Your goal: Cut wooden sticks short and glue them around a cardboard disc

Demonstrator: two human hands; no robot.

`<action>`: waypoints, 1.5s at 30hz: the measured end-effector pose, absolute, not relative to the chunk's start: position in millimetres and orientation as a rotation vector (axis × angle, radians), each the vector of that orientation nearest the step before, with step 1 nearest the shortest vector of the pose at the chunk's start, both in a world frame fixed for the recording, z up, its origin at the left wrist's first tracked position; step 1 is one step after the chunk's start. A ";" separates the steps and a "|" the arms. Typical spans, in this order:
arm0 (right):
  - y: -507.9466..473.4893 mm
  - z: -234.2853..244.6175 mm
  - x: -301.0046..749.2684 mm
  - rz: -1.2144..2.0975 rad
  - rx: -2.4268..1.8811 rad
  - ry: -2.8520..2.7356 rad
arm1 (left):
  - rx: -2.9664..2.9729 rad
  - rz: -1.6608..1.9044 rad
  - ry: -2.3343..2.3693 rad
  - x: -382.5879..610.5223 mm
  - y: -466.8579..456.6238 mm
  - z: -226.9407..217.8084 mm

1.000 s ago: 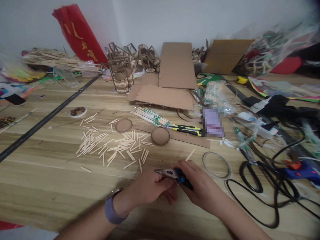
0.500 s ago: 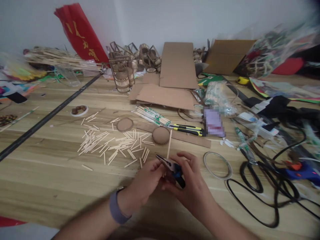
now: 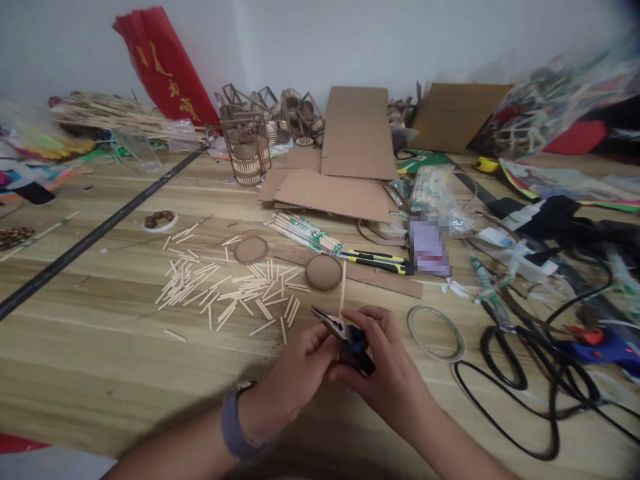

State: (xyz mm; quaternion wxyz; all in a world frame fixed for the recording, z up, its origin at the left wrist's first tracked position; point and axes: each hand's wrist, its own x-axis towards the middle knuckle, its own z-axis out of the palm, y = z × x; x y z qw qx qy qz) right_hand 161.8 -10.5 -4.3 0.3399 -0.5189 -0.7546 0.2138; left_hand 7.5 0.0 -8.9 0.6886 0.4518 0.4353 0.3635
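Right at the near side of the wooden table [image 3: 125, 373], both hands are together over a pair of pliers [image 3: 356, 341]. The right hand [image 3: 387, 363] has its fingers curled round the dark blue handles, and the metal nose points away and off to the left. The left hand [image 3: 303, 363], with a purple band [image 3: 237, 427] on its wrist, is bunched up against the pliers from the other side. Its fingertips are tucked behind the tool, so honestly I can't tell if it's gripping anything, or which hand (if either) has that pale stick [image 3: 343, 287] poking up just beyond.

Past the stick's far end sits one cardboard disc [image 3: 324, 273] with a rough edge, and another disc [image 3: 251, 250] is off to its left. Loads of short cut sticks [image 3: 185, 283] are scattered loose to the left of the hands. Two yellow-and-black cutters [image 3: 377, 261] lie near the first disc, next to some wrapped chopsticks [image 3: 306, 232]. Over to the right of the right hand there's a flat ring [image 3: 413, 330], then a tangle of black cord [image 3: 553, 427].
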 end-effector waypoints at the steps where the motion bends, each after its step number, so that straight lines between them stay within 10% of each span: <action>1: -9.2 -0.4 165.2 0.646 -1.354 -1.951 | 1.001 0.803 0.964 5.4 1.7 -6.7; 12: 8.0 44.7 208.0 1.709 -1.427 -1.807 | 1.137 0.672 0.976 -19.7 16.7 10.4; 45: 8.6 44.1 187.5 1.860 -1.252 -1.877 | 1.071 0.520 0.764 -13.6 7.4 9.4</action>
